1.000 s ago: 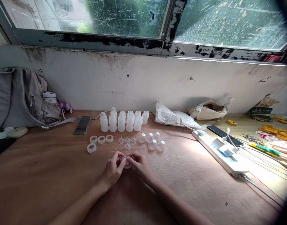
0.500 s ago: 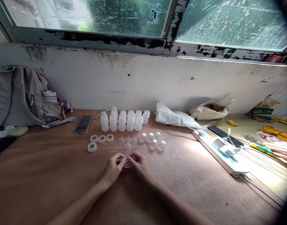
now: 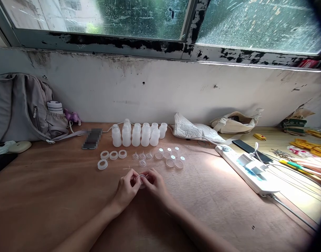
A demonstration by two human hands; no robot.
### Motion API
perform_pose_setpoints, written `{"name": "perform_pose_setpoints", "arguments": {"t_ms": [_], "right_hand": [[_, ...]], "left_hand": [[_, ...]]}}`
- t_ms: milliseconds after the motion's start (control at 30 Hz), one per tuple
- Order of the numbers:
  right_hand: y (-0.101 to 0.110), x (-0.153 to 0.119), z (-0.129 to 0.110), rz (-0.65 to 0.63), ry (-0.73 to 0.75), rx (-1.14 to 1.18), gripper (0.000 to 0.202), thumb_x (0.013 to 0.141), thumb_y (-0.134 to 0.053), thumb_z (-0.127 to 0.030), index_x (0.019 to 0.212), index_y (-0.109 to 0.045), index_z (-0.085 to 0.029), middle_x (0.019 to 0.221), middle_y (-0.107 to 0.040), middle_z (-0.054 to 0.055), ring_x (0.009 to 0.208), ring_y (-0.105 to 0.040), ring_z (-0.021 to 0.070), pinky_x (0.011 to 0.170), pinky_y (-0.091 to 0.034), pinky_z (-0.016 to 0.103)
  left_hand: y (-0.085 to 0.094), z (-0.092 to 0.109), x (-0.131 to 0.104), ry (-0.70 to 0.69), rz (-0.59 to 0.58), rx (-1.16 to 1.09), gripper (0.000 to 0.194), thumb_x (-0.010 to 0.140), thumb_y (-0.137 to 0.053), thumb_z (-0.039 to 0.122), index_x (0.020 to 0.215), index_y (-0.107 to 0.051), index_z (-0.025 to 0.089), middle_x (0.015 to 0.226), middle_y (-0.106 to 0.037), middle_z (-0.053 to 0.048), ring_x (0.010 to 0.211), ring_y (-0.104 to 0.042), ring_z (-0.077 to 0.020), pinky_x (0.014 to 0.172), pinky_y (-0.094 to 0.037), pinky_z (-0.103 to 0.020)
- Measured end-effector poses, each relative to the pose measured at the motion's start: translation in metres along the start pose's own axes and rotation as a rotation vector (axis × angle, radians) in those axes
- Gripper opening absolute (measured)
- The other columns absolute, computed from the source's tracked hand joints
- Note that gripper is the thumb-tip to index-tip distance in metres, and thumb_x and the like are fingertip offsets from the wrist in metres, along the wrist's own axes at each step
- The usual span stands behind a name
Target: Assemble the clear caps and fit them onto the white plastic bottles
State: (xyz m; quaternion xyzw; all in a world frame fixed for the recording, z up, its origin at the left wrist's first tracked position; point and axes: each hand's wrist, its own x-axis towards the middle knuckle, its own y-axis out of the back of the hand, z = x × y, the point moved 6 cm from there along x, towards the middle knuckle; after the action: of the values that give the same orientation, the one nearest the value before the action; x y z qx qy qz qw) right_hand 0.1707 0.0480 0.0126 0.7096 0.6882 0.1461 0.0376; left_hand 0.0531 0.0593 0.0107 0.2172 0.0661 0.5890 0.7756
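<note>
Brown and bare in front, the wooden tabletop [image 3: 57, 196] runs back to a stained white wall under a rain-spotted window. Near its middle, a small clear plastic ring [image 3: 141, 179] sits pinched between both hands, just above the wood. The left hand [image 3: 126, 189] curls around it with thumb and fingertips closed on its left edge; the right hand [image 3: 155, 184] grips the opposite edge the same way. Just beyond lie three clear nipples [image 3: 142, 156], with white screw rings [image 3: 111, 156] to their left and round clear caps [image 3: 170, 157] to their right. Behind them stands a cluster of small translucent bottles [image 3: 138, 134]. A grey backpack [image 3: 23, 105] leans far left; a white power strip [image 3: 245, 169] lies right.
</note>
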Motion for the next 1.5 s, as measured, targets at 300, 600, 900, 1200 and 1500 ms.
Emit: {"name": "perform_pose_setpoints", "arguments": {"t_ms": [300, 600, 900, 1200, 1500], "right_hand": [[-0.001, 0.003, 0.011, -0.01, -0.078, 0.119, 0.017, 0.073, -0.056, -0.028, 0.083, -0.06, -0.015, 0.072, -0.061, 0.003, 0.062, -0.055, 0.0128, 0.056, -0.045, 0.024], [0.001, 0.004, 0.005, -0.007, -0.094, 0.162, 0.016, 0.069, -0.06, -0.028, 0.075, -0.063, -0.014, 0.066, -0.061, 0.002, 0.059, -0.054, 0.0128, 0.054, -0.043, 0.024], [0.001, 0.003, 0.005, 0.013, -0.053, 0.066, 0.009, 0.071, -0.056, -0.02, 0.073, -0.061, -0.014, 0.066, -0.059, 0.001, 0.06, -0.051, 0.0117, 0.055, -0.04, 0.022], [0.0, 0.002, 0.007, -0.005, -0.05, 0.056, 0.012, 0.074, -0.054, -0.026, 0.078, -0.058, -0.015, 0.073, -0.058, 0.002, 0.064, -0.053, 0.0124, 0.056, -0.043, 0.022], [-0.001, 0.001, -0.006, -0.004, 0.082, -0.07, 0.005, 0.073, -0.049, -0.02, 0.069, -0.052, -0.017, 0.062, -0.052, -0.002, 0.055, -0.044, 0.0094, 0.051, -0.037, 0.021]], "left_hand": [[-0.001, -0.006, 0.003, 0.095, 0.003, -0.171, 0.016, 0.08, -0.044, 0.035, 0.082, -0.047, 0.019, 0.063, -0.06, 0.001, 0.053, -0.058, -0.0134, 0.044, -0.044, -0.02], [0.0, 0.0, 0.001, 0.03, -0.008, -0.136, 0.015, 0.08, -0.044, 0.033, 0.079, -0.049, 0.018, 0.061, -0.062, 0.0, 0.054, -0.059, -0.0138, 0.048, -0.042, -0.021], [-0.002, -0.002, 0.0, 0.039, -0.01, -0.083, 0.013, 0.08, -0.045, 0.031, 0.075, -0.045, 0.019, 0.059, -0.063, 0.0, 0.052, -0.06, -0.0147, 0.049, -0.041, -0.022], [-0.001, 0.0, 0.0, 0.04, 0.017, -0.081, 0.012, 0.079, -0.045, 0.031, 0.077, -0.045, 0.019, 0.061, -0.063, 0.0, 0.054, -0.06, -0.0149, 0.051, -0.042, -0.022], [-0.001, -0.002, 0.001, 0.005, 0.006, -0.028, 0.015, 0.077, -0.047, 0.032, 0.088, -0.052, 0.022, 0.063, -0.063, 0.001, 0.052, -0.059, -0.0141, 0.051, -0.043, -0.022]]}}
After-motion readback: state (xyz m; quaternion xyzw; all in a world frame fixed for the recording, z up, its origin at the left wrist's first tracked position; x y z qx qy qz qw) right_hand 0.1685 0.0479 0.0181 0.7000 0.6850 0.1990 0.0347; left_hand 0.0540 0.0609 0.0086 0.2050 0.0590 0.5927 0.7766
